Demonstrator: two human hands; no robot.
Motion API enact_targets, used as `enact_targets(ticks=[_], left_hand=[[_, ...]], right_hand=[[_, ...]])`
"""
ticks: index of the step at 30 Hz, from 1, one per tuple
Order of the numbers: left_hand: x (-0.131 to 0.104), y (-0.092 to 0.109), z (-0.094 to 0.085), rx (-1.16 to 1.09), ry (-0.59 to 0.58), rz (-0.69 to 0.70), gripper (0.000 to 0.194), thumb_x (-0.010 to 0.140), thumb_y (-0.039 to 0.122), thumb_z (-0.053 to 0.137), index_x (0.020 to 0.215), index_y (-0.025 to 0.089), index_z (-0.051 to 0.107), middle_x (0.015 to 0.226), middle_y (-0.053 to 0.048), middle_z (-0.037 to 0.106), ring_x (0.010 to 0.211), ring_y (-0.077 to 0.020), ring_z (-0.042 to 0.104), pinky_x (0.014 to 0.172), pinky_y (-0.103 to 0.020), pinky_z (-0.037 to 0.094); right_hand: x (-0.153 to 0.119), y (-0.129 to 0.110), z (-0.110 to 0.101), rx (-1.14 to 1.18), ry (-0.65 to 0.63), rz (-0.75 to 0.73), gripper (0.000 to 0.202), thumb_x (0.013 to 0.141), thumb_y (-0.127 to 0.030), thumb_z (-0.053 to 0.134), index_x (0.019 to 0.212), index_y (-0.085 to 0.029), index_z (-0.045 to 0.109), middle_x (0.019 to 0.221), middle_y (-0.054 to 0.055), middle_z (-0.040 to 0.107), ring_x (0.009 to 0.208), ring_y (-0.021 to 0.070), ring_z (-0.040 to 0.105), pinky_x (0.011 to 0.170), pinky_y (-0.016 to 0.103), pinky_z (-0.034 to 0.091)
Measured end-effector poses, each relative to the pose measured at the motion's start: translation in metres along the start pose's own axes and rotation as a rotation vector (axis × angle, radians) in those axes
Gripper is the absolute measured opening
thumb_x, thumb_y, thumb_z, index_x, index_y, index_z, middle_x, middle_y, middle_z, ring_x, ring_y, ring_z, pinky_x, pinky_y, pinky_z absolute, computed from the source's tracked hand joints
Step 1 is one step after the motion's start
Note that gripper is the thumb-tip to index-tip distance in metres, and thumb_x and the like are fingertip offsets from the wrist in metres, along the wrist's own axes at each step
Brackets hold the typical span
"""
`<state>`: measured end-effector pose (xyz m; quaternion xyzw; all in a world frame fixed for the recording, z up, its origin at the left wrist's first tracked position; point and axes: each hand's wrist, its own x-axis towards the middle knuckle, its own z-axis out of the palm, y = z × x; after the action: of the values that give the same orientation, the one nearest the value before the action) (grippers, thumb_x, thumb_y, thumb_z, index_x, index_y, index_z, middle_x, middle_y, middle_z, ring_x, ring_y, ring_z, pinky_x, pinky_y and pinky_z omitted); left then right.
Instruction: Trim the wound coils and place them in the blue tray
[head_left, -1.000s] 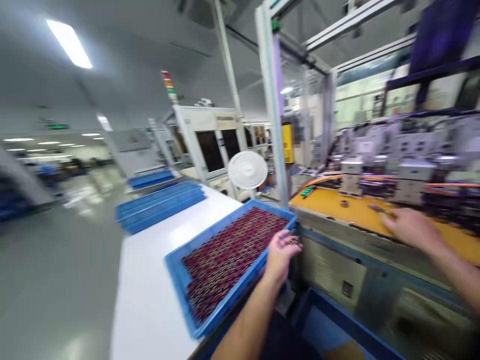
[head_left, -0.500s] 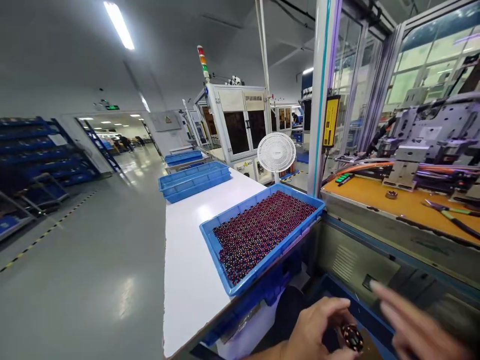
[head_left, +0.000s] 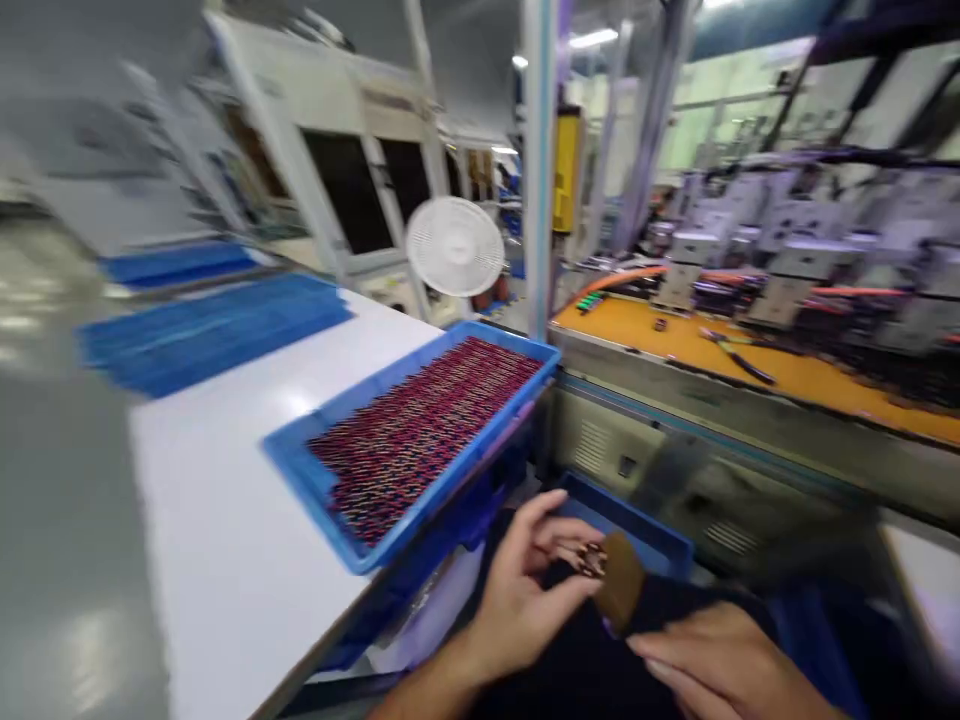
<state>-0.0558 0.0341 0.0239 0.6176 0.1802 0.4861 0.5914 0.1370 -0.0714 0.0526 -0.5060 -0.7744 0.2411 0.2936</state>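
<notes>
My left hand (head_left: 529, 585) holds a small round part with copper-coloured and dark segments (head_left: 592, 560) between thumb and fingers. Just right of that part is a brown, rounded object (head_left: 621, 580), blurred, whose support I cannot make out. My right hand (head_left: 720, 660) is at the lower right, below the brown object, with thumb and fingers pressed together; what they hold, if anything, is hard to tell. A blue tray (head_left: 274, 450) on the white table (head_left: 217, 520) contains rows of small red and dark parts (head_left: 427, 430), left of my hands.
Blue trays (head_left: 217, 330) lie further back on the table. A white fan (head_left: 455, 247) stands behind the full tray. At the right is a machine with an orange work surface (head_left: 637, 325) bearing pliers (head_left: 739, 360). A blue bin (head_left: 645, 530) sits below it.
The view has swung right, so the tray and table appear further left. My left hand still holds the round part. The fingers of my right hand have come together, beneath the brown object.
</notes>
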Motion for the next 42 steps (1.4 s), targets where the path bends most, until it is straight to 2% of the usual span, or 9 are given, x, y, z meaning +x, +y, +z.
enact_targets(ticks=[3,6,10,14,19,23,30,34,42], left_hand=[[0.003,0.002,-0.005,0.019,0.002,-0.026,0.062,0.082,0.007,0.071,0.134,0.030,0.048,0.110,-0.006,0.077,0.094,-0.0157,0.075,0.084,-0.025,0.061],[0.006,-0.004,-0.007,0.075,-0.038,0.018,0.063,0.086,0.004,0.064,0.139,0.032,0.046,0.118,-0.006,0.075,0.109,-0.0181,0.071,0.093,-0.028,0.060],[0.003,-0.005,-0.004,0.179,-0.201,0.107,0.069,0.086,-0.002,0.058,0.144,0.033,0.042,0.127,-0.007,0.071,0.117,-0.0195,0.068,0.098,-0.031,0.057],[0.002,-0.004,0.000,0.227,-0.306,0.166,0.076,0.083,-0.005,0.057,0.147,0.031,0.040,0.133,-0.008,0.067,0.122,-0.0198,0.065,0.103,-0.032,0.054],[0.005,-0.003,0.009,0.173,-0.167,0.160,0.084,0.072,-0.008,0.070,0.141,0.035,0.048,0.118,-0.003,0.071,0.100,-0.0150,0.073,0.084,-0.025,0.063],[0.011,-0.002,0.011,0.031,-0.073,0.032,0.076,0.074,-0.004,0.071,0.136,0.035,0.052,0.103,-0.001,0.073,0.089,-0.0142,0.074,0.074,-0.023,0.063],[0.006,-0.003,0.010,0.098,-0.192,0.087,0.076,0.077,-0.004,0.067,0.141,0.034,0.049,0.112,-0.005,0.075,0.101,-0.0182,0.074,0.086,-0.028,0.063],[0.004,-0.003,0.012,0.066,-0.219,0.021,0.073,0.080,-0.003,0.065,0.140,0.035,0.049,0.116,-0.005,0.075,0.103,-0.0188,0.073,0.086,-0.028,0.063],[0.014,-0.014,0.016,-0.204,-0.155,-0.289,0.029,0.078,0.016,0.078,0.105,0.025,0.074,0.107,-0.009,0.079,0.087,-0.0206,0.077,0.076,-0.027,0.064]], right_hand=[[0.010,-0.008,-0.010,0.202,-0.081,0.151,0.027,0.098,-0.030,0.051,0.087,-0.021,0.074,0.074,0.004,0.068,0.066,0.0138,0.062,0.064,0.026,0.047],[0.016,-0.005,-0.015,0.446,0.146,0.344,0.032,0.081,-0.041,0.075,0.101,-0.016,0.069,0.097,0.006,0.066,0.066,0.0097,0.057,0.060,0.024,0.046],[0.022,-0.004,-0.005,0.827,0.307,0.517,0.044,0.066,-0.042,0.086,0.090,-0.016,0.061,0.080,0.000,0.062,0.065,0.0083,0.053,0.060,0.022,0.044],[0.032,-0.007,0.009,1.066,0.369,0.511,0.044,0.069,-0.049,0.082,0.077,-0.016,0.055,0.065,-0.004,0.056,0.058,0.0062,0.049,0.056,0.020,0.039],[0.034,-0.010,0.023,1.089,0.428,0.490,0.046,0.075,-0.056,0.076,0.076,-0.016,0.054,0.061,-0.004,0.055,0.053,0.0066,0.048,0.052,0.021,0.039],[0.024,-0.012,0.033,1.102,0.517,0.512,0.045,0.083,-0.058,0.069,0.078,-0.017,0.051,0.057,-0.004,0.054,0.051,0.0078,0.049,0.055,0.023,0.042],[0.022,-0.011,0.020,1.088,0.488,0.516,0.046,0.069,-0.049,0.084,0.082,-0.017,0.055,0.074,-0.002,0.056,0.066,0.0091,0.053,0.065,0.024,0.045],[0.023,-0.012,0.020,1.097,0.526,0.467,0.045,0.078,-0.056,0.074,0.077,-0.017,0.052,0.075,-0.001,0.057,0.067,0.0095,0.052,0.065,0.025,0.045],[0.017,-0.014,0.031,1.044,0.569,0.472,0.039,0.086,-0.054,0.065,0.079,-0.018,0.051,0.070,-0.002,0.054,0.064,0.0101,0.051,0.064,0.026,0.044]])
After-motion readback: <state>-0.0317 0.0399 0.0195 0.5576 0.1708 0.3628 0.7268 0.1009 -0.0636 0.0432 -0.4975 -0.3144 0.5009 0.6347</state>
